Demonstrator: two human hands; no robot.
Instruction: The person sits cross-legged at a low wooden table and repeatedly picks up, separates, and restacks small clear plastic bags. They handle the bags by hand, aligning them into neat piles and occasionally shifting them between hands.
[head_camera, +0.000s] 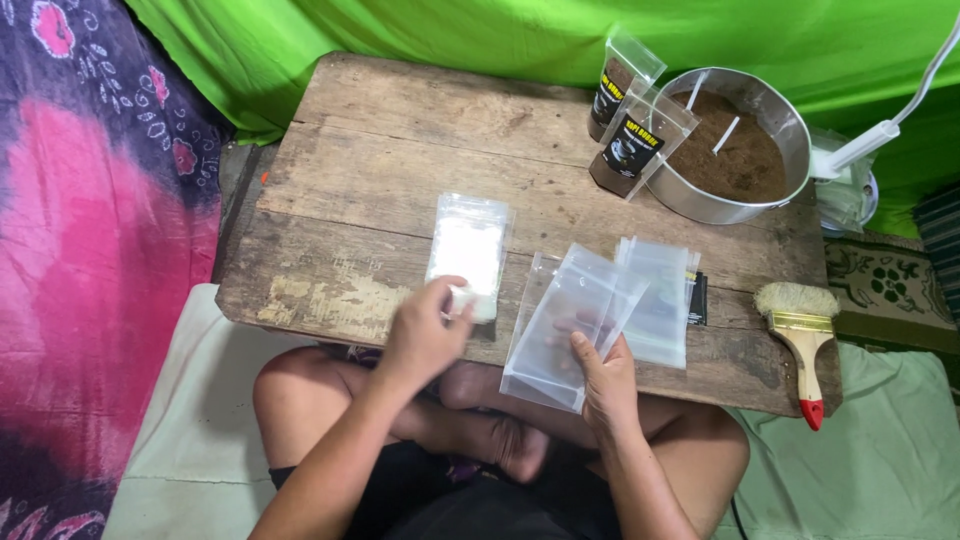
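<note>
My right hand (603, 378) holds an empty clear plastic pouch (565, 325) by its lower edge, tilted over the near edge of the low wooden table (400, 150). My left hand (425, 335) is closed on a small white packet at the near end of a clear bag of white packets (468, 247) lying flat on the table. A loose stack of more clear pouches (660, 290) lies just right of the held pouch.
At the back right stands a round metal pan (790, 195) of brown powder with two filled pouches (632, 140) leaning on it. A paintbrush with a red-tipped handle (805, 335) lies at the right edge. Green cloth hangs behind; my crossed legs are under the table.
</note>
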